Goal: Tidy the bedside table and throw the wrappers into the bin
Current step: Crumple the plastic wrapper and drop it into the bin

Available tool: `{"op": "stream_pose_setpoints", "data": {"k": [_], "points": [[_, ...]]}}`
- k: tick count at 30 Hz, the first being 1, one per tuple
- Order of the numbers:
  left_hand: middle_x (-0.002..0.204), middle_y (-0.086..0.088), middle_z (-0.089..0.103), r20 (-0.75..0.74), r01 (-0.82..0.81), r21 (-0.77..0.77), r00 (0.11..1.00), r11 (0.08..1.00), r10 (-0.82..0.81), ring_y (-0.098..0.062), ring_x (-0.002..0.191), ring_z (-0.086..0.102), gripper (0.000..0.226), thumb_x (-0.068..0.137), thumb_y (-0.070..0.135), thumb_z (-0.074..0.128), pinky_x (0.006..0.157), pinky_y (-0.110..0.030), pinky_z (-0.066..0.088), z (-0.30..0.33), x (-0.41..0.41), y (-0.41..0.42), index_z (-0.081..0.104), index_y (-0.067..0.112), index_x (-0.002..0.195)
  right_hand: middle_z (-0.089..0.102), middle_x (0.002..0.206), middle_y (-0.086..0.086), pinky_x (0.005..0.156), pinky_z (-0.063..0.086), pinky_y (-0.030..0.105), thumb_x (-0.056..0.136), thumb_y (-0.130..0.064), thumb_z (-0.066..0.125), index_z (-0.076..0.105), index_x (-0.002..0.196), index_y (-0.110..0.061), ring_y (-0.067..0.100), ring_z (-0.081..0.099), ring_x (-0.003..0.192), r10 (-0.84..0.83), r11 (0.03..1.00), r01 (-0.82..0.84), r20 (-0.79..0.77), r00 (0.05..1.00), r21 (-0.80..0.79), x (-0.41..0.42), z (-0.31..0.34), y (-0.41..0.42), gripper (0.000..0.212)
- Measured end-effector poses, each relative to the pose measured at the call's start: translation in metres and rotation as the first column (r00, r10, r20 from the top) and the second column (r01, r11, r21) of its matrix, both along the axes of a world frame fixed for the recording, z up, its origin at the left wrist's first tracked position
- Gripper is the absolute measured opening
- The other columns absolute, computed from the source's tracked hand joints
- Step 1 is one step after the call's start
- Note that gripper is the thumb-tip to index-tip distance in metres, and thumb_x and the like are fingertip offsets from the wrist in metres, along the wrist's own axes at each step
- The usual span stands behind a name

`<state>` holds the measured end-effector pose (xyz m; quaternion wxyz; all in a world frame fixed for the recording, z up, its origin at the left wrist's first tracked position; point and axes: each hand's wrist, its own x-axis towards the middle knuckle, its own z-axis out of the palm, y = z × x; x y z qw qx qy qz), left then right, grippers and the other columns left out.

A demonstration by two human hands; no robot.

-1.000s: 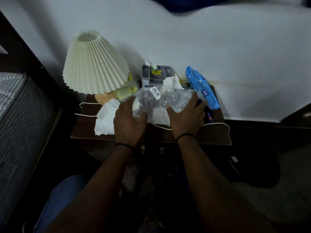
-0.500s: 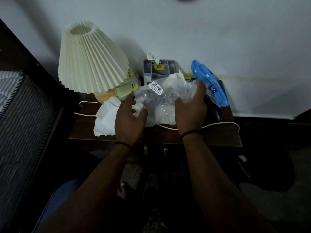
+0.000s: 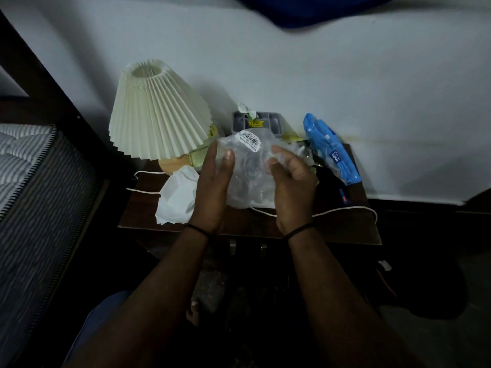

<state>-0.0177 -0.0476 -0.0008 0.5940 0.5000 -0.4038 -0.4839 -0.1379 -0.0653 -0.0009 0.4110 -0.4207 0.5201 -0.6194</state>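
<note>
Since the frame 1 s ago both hands have lifted the clear plastic wrapper [image 3: 248,171] up off the table [image 3: 342,227] and turned palms inward, so it's now bunched between them instead of pressed flat on the top. Left hand [image 3: 212,187] is half curled w/ thumb pushed into the plastic on its left side, right hand [image 3: 292,181] curled around the right side w/ fingertips digging in, so both are gripping the same wrapper. White barcode sticker [image 3: 249,140] sits at the top of the bundle, facing up. Crumpled white tissue/paper [image 3: 178,200] lies on the table just left of the left hand, touching the lamp base area. Pleated cream lamp [image 3: 156,115] stands at the back left corner, white cord [image 3: 345,209] trails across the front of the table under the hands. Grey organiser tray [image 3: 265,123] sits at the back against the wall, behind the wrapper. Blue packet [image 3: 332,150] leans at the back right, just beside the right hand. Mattress edge [image 3: 32,168] shows on the far left. Can't see any bin in view.
</note>
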Motion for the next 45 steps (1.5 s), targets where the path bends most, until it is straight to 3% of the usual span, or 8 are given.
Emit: {"op": "stream_pose_setpoints", "data": {"k": [8, 18, 22, 27, 33, 36, 39, 45], "points": [[0.115, -0.025, 0.060, -0.275, 0.004, 0.035, 0.961, 0.999, 0.006, -0.036, 0.105, 0.061, 0.040, 0.094, 0.014, 0.062, 0.095, -0.052, 0.048, -0.005, 0.014, -0.003, 0.047, -0.003, 0.128, 0.070, 0.107, -0.018, 0.099, 0.048, 0.020, 0.097, -0.005, 0.051, 0.066, 0.124, -0.011, 0.002, 0.064, 0.110, 0.580, 0.814, -0.574, -0.121, 0.805, 0.084, 0.018, -0.017, 0.007, 0.031], [0.101, -0.013, 0.060, -0.328, -0.059, 0.031, 0.942, 0.998, 0.066, -0.027, 0.089, 0.059, 0.029, 0.092, -0.006, 0.051, 0.079, -0.040, 0.052, -0.006, 0.019, -0.002, 0.054, 0.019, 0.106, 0.056, 0.098, -0.010, 0.077, 0.050, 0.027, 0.063, -0.009, 0.080, 0.064, 0.097, -0.017, 0.020, 0.058, 0.091, -0.085, 0.982, -0.012, -0.502, 0.860, -0.186, 0.017, -0.014, 0.013, 0.039], [0.094, -0.012, 0.064, -0.396, 0.072, 0.061, 0.917, 0.996, -0.042, -0.024, 0.079, 0.064, 0.030, 0.089, -0.006, 0.048, 0.069, -0.033, 0.053, -0.001, 0.024, -0.001, 0.056, 0.018, 0.103, 0.057, 0.127, -0.005, 0.089, 0.049, 0.018, 0.069, -0.013, 0.083, 0.045, 0.137, -0.027, 0.006, 0.057, 0.112, 0.165, 0.986, -0.159, -0.329, 0.930, 0.044, 0.006, -0.014, 0.007, 0.079], [0.116, -0.021, 0.054, -0.338, 0.140, 0.081, 0.935, 0.987, -0.105, -0.035, 0.107, 0.053, 0.033, 0.095, 0.014, 0.057, 0.096, -0.051, 0.043, 0.000, 0.009, -0.001, 0.049, 0.009, 0.126, 0.069, 0.083, 0.004, 0.070, 0.050, 0.028, 0.072, 0.000, 0.069, 0.070, 0.084, -0.008, 0.016, 0.064, 0.078, 0.047, 0.990, -0.112, -0.560, 0.827, -0.082, 0.017, -0.020, 0.015, 0.014], [0.083, -0.005, 0.061, -0.272, -0.020, 0.095, 0.961, 0.995, 0.045, -0.015, 0.068, 0.063, 0.016, 0.094, -0.001, 0.054, 0.061, -0.028, 0.054, -0.007, 0.022, -0.007, 0.055, 0.015, 0.099, 0.076, 0.098, 0.005, 0.092, 0.056, 0.033, 0.084, 0.008, 0.056, 0.078, 0.093, -0.006, 0.015, 0.071, 0.097, 0.480, 0.877, -0.462, -0.207, 0.852, 0.131, 0.003, -0.010, 0.011, 0.027], [0.081, -0.006, 0.056, -0.296, -0.065, 0.142, 0.949, 0.988, 0.105, -0.019, 0.071, 0.057, 0.023, 0.091, -0.008, 0.049, 0.069, -0.032, 0.050, -0.014, 0.023, -0.009, 0.055, 0.013, 0.097, 0.076, 0.082, 0.000, 0.074, 0.057, 0.032, 0.080, 0.010, 0.052, 0.073, 0.067, -0.016, 0.016, 0.071, 0.080, 0.243, 0.951, -0.196, -0.188, 0.952, 0.238, -0.026, -0.007, -0.004, 0.036], [0.081, -0.007, 0.055, -0.309, -0.067, 0.156, 0.944, 0.986, 0.113, -0.021, 0.072, 0.054, 0.024, 0.095, -0.007, 0.041, 0.072, -0.036, 0.044, -0.023, 0.015, -0.011, 0.054, 0.013, 0.092, 0.075, 0.097, 0.001, 0.089, 0.045, 0.023, 0.075, 0.007, 0.049, 0.078, 0.075, -0.019, 0.021, 0.065, 0.098, 0.086, 0.961, 0.129, -0.710, 0.699, 0.243, -0.056, -0.019, -0.010, 0.039], [0.079, -0.010, 0.054, -0.388, -0.035, 0.165, 0.917, 0.986, 0.098, -0.026, 0.071, 0.053, 0.022, 0.094, -0.006, 0.043, 0.073, -0.038, 0.043, -0.032, 0.011, -0.018, 0.054, 0.013, 0.092, 0.049, 0.139, 0.003, 0.103, 0.038, 0.040, 0.085, -0.007, 0.050, 0.071, 0.114, -0.034, 0.036, 0.042, 0.119, 0.268, 0.902, 0.164, -0.815, 0.513, 0.400, -0.069, -0.046, -0.025, 0.045]]}}
